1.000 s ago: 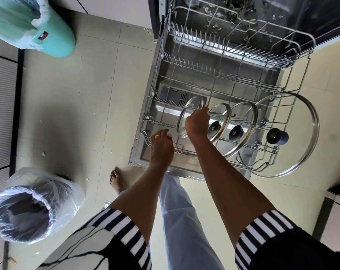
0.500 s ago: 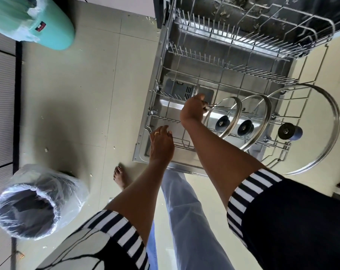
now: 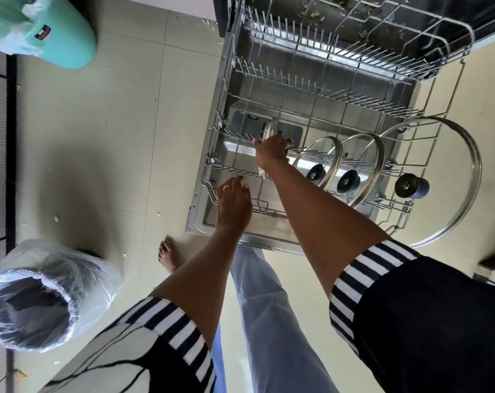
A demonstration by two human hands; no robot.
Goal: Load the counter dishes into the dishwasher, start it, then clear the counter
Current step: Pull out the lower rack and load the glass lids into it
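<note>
The dishwasher's lower wire rack (image 3: 269,78) is pulled out over the open door (image 3: 203,219). My right hand (image 3: 272,153) grips a small glass lid (image 3: 270,129), held upright on edge among the rack's left tines. To its right stand two glass lids with black knobs (image 3: 315,171) (image 3: 348,181) and a large glass lid (image 3: 439,180), all upright in the rack. My left hand (image 3: 233,205) rests on the rack's front left wires, fingers spread, holding nothing.
A teal bin (image 3: 50,32) lies at the top left of the tiled floor. A dark bin lined with clear plastic (image 3: 39,302) stands at the lower left. My bare foot (image 3: 168,258) and light trouser leg are below the door. Crumbs dot the floor.
My right hand has carried the small lid leftward, away from the other lids, and turned it edge-on in the left tines. The left hand has stayed on the rack's front.
</note>
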